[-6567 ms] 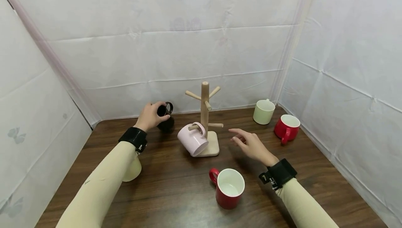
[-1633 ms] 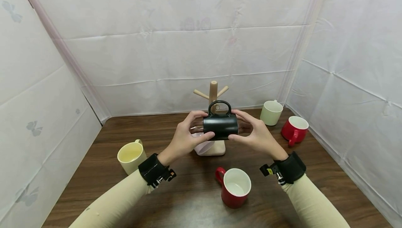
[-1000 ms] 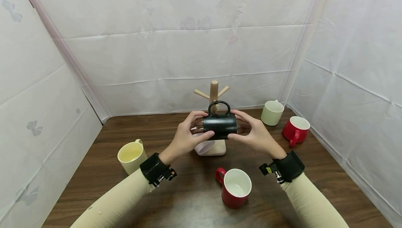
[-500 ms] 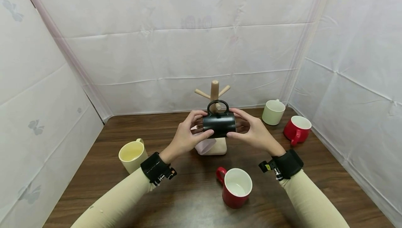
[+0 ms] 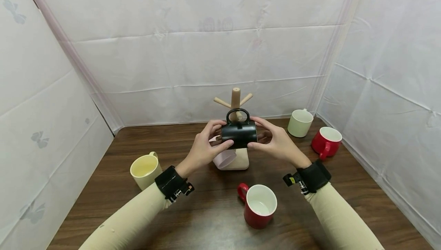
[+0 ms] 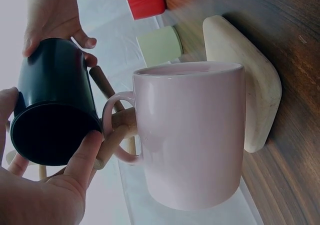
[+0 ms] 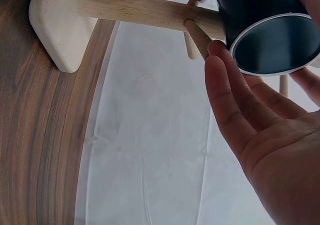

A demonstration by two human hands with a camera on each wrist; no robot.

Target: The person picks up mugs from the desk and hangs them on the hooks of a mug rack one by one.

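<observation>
A black mug (image 5: 239, 134) is held on its side in front of the wooden mug tree (image 5: 236, 97), handle upward. My left hand (image 5: 203, 147) grips its left end between thumb and fingers. At the right end my right hand (image 5: 280, 144) grips it the same way. In the head view, the tip of a front peg (image 5: 239, 116) shows through the handle loop. Whether the handle is around that peg, I cannot tell. A pink mug (image 6: 192, 135) hangs by its handle on a lower peg, partly hidden behind my left hand in the head view.
A red mug (image 5: 259, 213) stands in front on the brown table (image 5: 206, 219). The yellow mug (image 5: 144, 171) is beside my left forearm. At the back right stand a pale green mug (image 5: 299, 123) and another red mug (image 5: 325, 142). White sheeting (image 5: 193, 58) encloses the table's back and sides.
Earlier, the left hand was on the black mug at the back left and the right hand held nothing. Now both hold it at the tree. Over the last second it shifts slightly left and upward.
</observation>
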